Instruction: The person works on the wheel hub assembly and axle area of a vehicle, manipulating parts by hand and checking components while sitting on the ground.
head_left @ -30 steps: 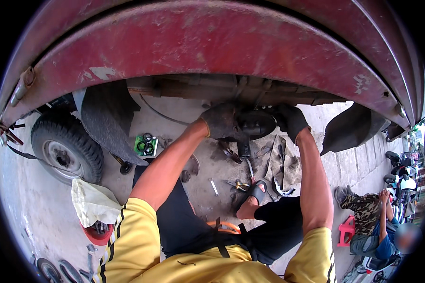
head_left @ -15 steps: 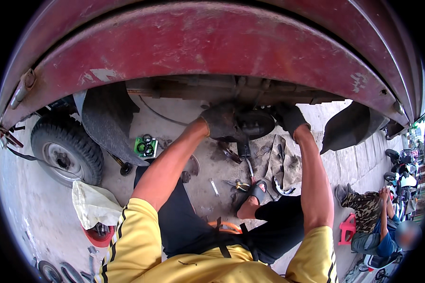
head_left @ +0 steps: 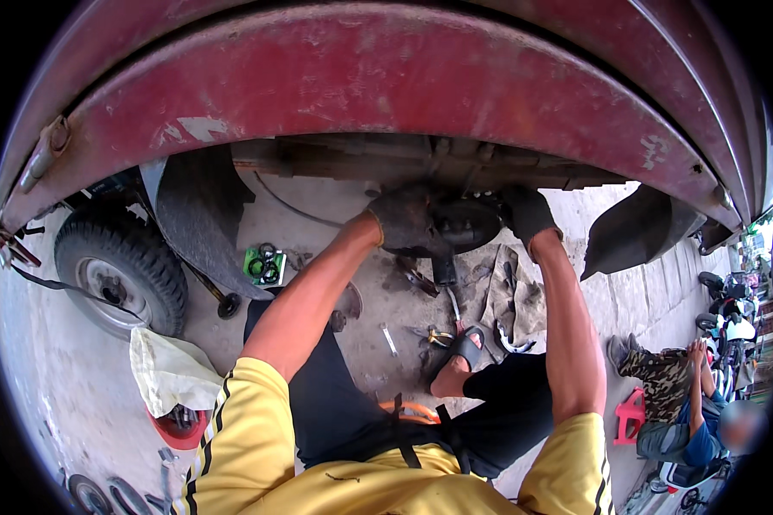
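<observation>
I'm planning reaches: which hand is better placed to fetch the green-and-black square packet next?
Left, probably: the dark-gloved left hand lies nearer the packet; the dark-gloved right hand is farther.

At the left, a thick black tyre (head_left: 163, 287) on a pale metal rim stands upon the concrete floor (head_left: 82, 378). Near to it, a whitish sack (head_left: 167, 369) lies over the edge of a red bucket (head_left: 182, 438), which contains some dark pieces (head_left: 182, 417). In the lower left corner there is a smaller wheel (head_left: 88, 495). On the right, a person (head_left: 703, 442) in camouflage trousers is close to a pink stool (head_left: 629, 416), and several motorcycles (head_left: 737, 333) stand beyond
</observation>
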Motion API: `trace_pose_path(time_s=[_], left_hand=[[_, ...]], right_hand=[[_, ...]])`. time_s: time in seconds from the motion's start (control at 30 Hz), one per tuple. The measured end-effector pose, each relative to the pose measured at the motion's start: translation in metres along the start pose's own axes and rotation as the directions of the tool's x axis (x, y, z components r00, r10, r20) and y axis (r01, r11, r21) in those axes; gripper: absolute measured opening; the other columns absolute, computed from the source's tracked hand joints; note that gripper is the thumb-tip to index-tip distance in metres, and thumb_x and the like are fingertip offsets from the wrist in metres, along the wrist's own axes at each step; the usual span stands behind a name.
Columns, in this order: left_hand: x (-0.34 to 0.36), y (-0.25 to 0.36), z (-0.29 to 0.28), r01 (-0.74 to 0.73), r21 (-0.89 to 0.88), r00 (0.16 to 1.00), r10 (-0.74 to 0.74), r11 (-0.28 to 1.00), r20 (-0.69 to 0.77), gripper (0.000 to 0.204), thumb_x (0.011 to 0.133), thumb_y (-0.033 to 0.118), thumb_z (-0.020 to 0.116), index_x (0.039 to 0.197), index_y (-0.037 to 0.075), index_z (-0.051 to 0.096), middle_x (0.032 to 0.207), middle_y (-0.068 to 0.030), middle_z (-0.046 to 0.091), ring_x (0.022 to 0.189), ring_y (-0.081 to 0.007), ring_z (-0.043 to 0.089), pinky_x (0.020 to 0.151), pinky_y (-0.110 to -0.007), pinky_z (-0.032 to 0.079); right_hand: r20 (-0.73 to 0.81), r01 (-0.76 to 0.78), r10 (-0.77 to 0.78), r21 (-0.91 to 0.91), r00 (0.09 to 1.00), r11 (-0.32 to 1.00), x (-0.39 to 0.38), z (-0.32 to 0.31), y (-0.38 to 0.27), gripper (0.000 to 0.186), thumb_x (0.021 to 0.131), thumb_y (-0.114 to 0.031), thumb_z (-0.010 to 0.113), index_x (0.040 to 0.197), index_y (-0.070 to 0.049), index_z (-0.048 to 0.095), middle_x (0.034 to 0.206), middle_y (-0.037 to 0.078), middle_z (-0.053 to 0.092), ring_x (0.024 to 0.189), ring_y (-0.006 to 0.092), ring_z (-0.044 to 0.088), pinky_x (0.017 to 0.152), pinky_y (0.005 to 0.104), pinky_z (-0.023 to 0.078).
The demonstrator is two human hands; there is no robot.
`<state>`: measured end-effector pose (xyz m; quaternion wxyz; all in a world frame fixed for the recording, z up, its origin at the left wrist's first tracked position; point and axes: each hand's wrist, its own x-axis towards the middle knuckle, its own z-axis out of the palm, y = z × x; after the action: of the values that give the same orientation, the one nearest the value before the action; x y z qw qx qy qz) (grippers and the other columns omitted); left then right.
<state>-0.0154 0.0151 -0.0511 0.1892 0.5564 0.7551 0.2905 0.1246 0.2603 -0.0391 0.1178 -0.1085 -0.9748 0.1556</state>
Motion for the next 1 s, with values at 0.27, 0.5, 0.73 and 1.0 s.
trace_pose_path(time_s=[0.27, 0.5, 0.73, 1.0], left_hand=[[-0.015, 0.048, -0.037, 0.102, -0.121, 0.988, -0.086, 0.987, 0.127, 0.081, 0.058, 0.049, 0.082, 0.119, 0.000, 0.060, 0.111, -0.0228, 0.065, 0.106, -0.0332, 0.061, 0.094, -0.038, 0.046], [-0.019, 0.043, -0.035, 0.038, -0.171, 0.998, -0.028, 0.985, 0.062, 0.080, 0.058, 0.040, 0.086, 0.122, 0.001, 0.059, 0.119, -0.0190, 0.064, 0.109, -0.0315, 0.060, 0.095, -0.038, 0.046], [-0.012, 0.020, -0.015, -0.108, -0.175, 0.989, 0.089, 0.979, -0.115, 0.084, 0.058, 0.042, 0.086, 0.126, 0.002, 0.056, 0.124, -0.0202, 0.060, 0.112, -0.0330, 0.058, 0.100, -0.039, 0.045], [-0.017, 0.031, -0.025, -0.141, -0.122, 0.989, 0.135, 0.982, -0.058, 0.066, 0.065, 0.035, 0.082, 0.119, 0.003, 0.060, 0.118, -0.0149, 0.064, 0.103, -0.0285, 0.061, 0.097, -0.034, 0.045]], right_hand=[[-0.064, 0.018, -0.025, -0.106, 0.998, 0.994, 0.007, -0.012, -0.009, 0.034, 0.093, -0.029, 0.047, 0.106, -0.003, 0.063, 0.100, 0.023, 0.064, 0.099, 0.0390, 0.059, 0.086, 0.0475, 0.045], [-0.118, 0.035, -0.055, -0.165, 0.991, 0.986, 0.013, -0.025, -0.078, 0.031, 0.091, -0.027, 0.049, 0.108, -0.006, 0.064, 0.111, 0.022, 0.061, 0.103, 0.0399, 0.058, 0.088, 0.0479, 0.046], [0.046, 0.297, -0.323, -0.532, 0.945, 0.793, 0.017, -0.030, -0.151, 0.036, 0.084, -0.035, 0.057, 0.105, -0.008, 0.066, 0.110, 0.017, 0.064, 0.104, 0.0366, 0.060, 0.089, 0.0491, 0.046], [-0.079, 0.190, -0.234, -0.366, 0.969, 0.911, 0.039, -0.012, -0.170, 0.040, 0.081, -0.031, 0.059, 0.111, -0.006, 0.065, 0.107, 0.018, 0.064, 0.103, 0.0367, 0.060, 0.093, 0.0506, 0.042]])
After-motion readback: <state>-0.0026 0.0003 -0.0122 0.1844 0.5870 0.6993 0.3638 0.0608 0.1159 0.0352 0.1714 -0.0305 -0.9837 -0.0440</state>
